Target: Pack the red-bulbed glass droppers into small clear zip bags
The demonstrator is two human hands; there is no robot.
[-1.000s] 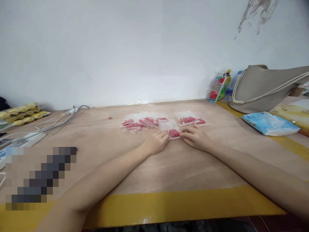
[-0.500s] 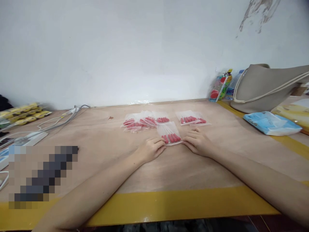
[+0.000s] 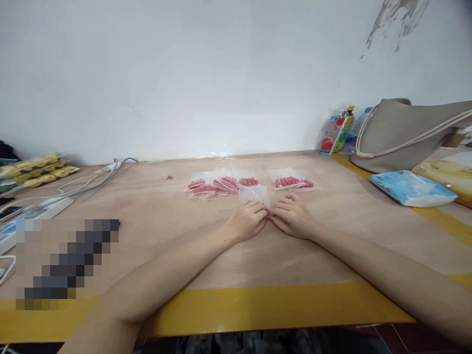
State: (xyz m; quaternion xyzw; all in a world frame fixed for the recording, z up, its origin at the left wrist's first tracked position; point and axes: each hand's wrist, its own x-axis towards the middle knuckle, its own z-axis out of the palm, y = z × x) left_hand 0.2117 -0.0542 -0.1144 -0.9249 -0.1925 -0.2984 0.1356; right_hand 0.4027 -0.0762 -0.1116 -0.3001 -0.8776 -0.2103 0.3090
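A small clear zip bag (image 3: 253,193) lies on the table between my hands, its near edge covered by my fingers. My left hand (image 3: 248,220) is closed on that edge, its fingers over the lower part where the red pieces are mostly hidden. My right hand (image 3: 294,215) pinches the bag's near right corner, fingertips close against those of the left. Just beyond are more zip bags (image 3: 212,185) in an overlapping pile, each with several short red rod-like pieces. Another group of bags (image 3: 287,181) with the same red pieces lies to the right.
A blue tissue pack (image 3: 413,189) and a grey bag (image 3: 401,132) with cords stand at the right, bottles (image 3: 337,132) behind. At the left are a power strip (image 3: 40,216), cables, yellow packaged items (image 3: 40,169) and a blurred-out dark object (image 3: 73,263). Yellow tape (image 3: 236,309) lines the front edge.
My left hand has slid right along the bag's near edge, over the red pieces, up to my right hand. My right hand has shifted slightly left.
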